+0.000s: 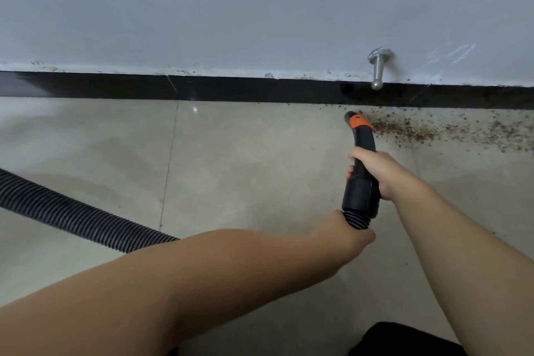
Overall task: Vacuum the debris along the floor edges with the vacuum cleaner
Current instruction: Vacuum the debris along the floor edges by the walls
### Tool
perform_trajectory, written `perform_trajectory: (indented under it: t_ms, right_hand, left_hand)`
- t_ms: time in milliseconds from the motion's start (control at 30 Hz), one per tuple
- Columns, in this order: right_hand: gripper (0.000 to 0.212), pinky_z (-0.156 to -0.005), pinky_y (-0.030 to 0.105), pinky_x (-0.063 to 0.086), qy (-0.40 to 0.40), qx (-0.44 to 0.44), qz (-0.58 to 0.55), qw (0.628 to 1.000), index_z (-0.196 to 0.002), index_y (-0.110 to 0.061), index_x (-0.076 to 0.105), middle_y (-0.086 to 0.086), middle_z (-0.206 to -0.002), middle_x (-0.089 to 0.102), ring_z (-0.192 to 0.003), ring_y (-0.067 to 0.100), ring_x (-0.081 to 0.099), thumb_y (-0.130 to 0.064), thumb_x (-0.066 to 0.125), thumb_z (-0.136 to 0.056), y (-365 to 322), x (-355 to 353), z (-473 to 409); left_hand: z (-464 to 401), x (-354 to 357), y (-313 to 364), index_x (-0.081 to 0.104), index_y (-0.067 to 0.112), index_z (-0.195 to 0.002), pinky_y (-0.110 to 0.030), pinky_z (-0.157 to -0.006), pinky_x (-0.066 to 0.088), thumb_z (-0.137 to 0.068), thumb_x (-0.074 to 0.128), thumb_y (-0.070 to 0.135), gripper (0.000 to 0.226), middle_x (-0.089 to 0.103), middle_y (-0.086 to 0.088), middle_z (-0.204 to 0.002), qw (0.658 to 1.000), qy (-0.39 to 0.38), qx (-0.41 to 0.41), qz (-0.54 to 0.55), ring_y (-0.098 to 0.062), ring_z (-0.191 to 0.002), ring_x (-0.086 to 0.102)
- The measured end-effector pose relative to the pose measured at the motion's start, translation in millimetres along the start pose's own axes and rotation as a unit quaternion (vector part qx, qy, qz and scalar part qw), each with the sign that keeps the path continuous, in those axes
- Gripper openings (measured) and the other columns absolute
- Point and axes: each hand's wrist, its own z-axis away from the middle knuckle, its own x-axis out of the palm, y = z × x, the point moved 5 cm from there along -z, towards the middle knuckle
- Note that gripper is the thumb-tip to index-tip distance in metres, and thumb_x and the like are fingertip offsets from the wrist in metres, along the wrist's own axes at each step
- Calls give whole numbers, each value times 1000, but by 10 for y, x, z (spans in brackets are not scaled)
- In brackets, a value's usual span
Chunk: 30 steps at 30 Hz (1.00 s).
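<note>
Right hand [372, 172] grips the vacuum nozzle [359, 136], left hand [351, 230] grips the corrugated hose [72, 215]. Nozzle tip sits at the debris [433, 131] along the floor's wall edge. Risks: scattering crumbs sideways, clipping the door stopper [378, 69] (just above), hose drag.

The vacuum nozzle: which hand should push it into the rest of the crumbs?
Probably the right hand. It grips the nozzle nearest the tip, and the debris lies to its right. The left hand only holds the hose.
</note>
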Motion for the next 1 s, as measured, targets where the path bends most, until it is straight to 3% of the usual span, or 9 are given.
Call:
perform_trajectory:
  t_ms: [233,500,1000]
  right_hand:
    - [13,-54,31,53,-33,-10,-7,999,-93,-8,51,6,-55,58,-46,19,58,-12,60,-84,-119,126,-91]
    - [13,-58,31,52,-47,-24,31,998,-91,-9,49,7,-60,59,-50,21,58,-12,59,-83,-149,285,-65]
    - [17,-59,31,53,-100,-53,125,986,-96,-11,50,7,-62,61,-48,19,61,-13,59,-82,-186,1027,84]
  left_hand:
    - [-72,-89,42,50,17,-85,-24,-52,35,-78,60,20,12,44,-1,-64,1000,23,-6,19,-17,-53,42]
    - [9,-146,14,43,21,-72,-19,-47,29,-79,57,16,17,39,1,-60,998,27,-4,52,-15,-49,36]
    - [257,-556,-265,47,21,-82,-25,-54,34,-77,57,18,12,43,-2,-66,990,80,-17,115,-20,-59,42]
